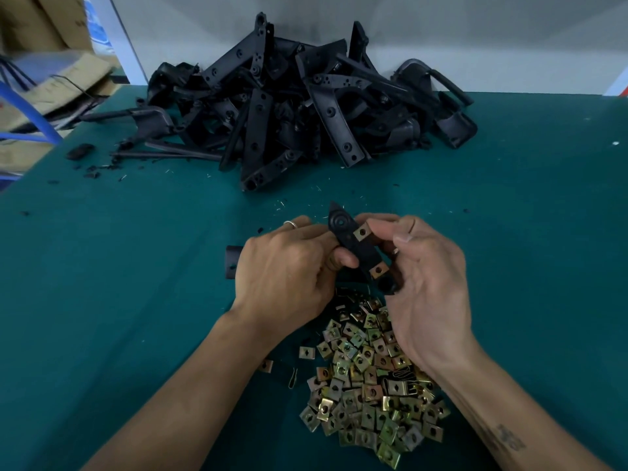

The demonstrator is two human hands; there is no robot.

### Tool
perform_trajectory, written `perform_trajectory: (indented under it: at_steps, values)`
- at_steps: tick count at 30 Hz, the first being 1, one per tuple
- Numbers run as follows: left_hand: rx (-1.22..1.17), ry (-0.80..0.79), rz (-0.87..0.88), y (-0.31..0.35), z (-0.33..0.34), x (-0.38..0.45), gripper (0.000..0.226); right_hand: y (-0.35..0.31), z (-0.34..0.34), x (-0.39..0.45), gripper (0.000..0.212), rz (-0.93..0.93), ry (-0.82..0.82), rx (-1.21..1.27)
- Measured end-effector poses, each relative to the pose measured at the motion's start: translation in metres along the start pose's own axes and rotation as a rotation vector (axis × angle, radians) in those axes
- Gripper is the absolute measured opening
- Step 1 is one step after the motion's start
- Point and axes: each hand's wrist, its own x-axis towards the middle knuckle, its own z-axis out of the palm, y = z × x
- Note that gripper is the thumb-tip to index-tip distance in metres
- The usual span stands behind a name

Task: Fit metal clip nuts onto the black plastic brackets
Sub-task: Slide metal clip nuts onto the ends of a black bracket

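Two hands meet over a teal surface (509, 232), sharing one black plastic bracket (353, 248) between them. Left hand (285, 273): fingers curled round the bracket's near-left side, thumb pressed against its face, a ring (290, 224) on one finger; its grip is closed on the bracket. Right hand (424, 280): fingers curled behind the bracket's right edge, thumb lying over the top; its grip also pinches the bracket, though the exact fingertip contact is hidden.

Bracket: held clear of the surface, tilted, its pointed end away from the person, a round boss visible just beyond the left thumb. Two metal clip nuts sit on it: an upper clip nut (362, 233) just beside the right thumb tip, and a lower clip nut (378, 270) at the end nearest the person, between the two palms.

Below the grip, toward the person: a heap of loose clip nuts (370, 396), brassy and square, partly covered by the right wrist. A few strays lie just left of the heap.

Beyond the grip, well apart: a pile of black brackets (289, 107) against a white wall, with black scraps scattered to its left. Just left of the left hand, part of another black piece (232, 266) shows from behind it. Cardboard boxes (44, 28) stand off the surface at far left.
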Motion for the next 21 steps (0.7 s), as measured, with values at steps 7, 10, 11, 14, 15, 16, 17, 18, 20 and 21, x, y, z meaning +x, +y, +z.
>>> perform_trajectory:
  at_steps: [7,10,11,14,15,16,17,18,20,21]
  values:
    - [-0.024,0.056,-0.005,-0.0028,0.0025,-0.0015,0.043,0.0007,0.001,0.0009,0.015,-0.065,-0.041,-0.112]
    - [-0.05,0.083,0.004,-0.0038,0.0024,-0.0017,0.043,0.0007,0.0011,0.001,0.017,-0.094,-0.112,-0.099]
    - [-0.052,0.09,0.006,-0.0041,0.0024,-0.0021,0.045,0.0001,0.0013,0.0007,0.018,-0.099,-0.133,-0.098]
    - [-0.044,0.092,-0.007,-0.0042,0.0026,-0.0031,0.055,-0.0021,0.0001,-0.0003,0.02,-0.107,-0.156,-0.16]
    - [-0.048,0.096,-0.006,-0.0044,0.0028,-0.0031,0.054,-0.003,-0.0003,-0.0004,0.02,-0.111,-0.168,-0.189]
    - [-0.053,0.104,-0.001,-0.0047,0.0029,-0.0031,0.05,-0.0039,-0.001,-0.0006,0.018,-0.117,-0.188,-0.21]
    - [-0.055,0.109,0.006,-0.0048,0.003,-0.0031,0.045,-0.0049,-0.0013,-0.0006,0.016,-0.124,-0.213,-0.218]
    - [-0.056,0.114,0.012,-0.0047,0.0032,-0.003,0.039,-0.0053,-0.0024,-0.0008,0.017,-0.132,-0.233,-0.225]
    - [-0.067,0.125,0.018,-0.0045,0.0035,-0.003,0.033,-0.0057,-0.0048,-0.0005,0.022,-0.147,-0.26,-0.24]
    - [-0.073,0.13,0.017,-0.0042,0.0033,-0.0031,0.035,-0.006,-0.0059,-0.0001,0.023,-0.155,-0.268,-0.251]
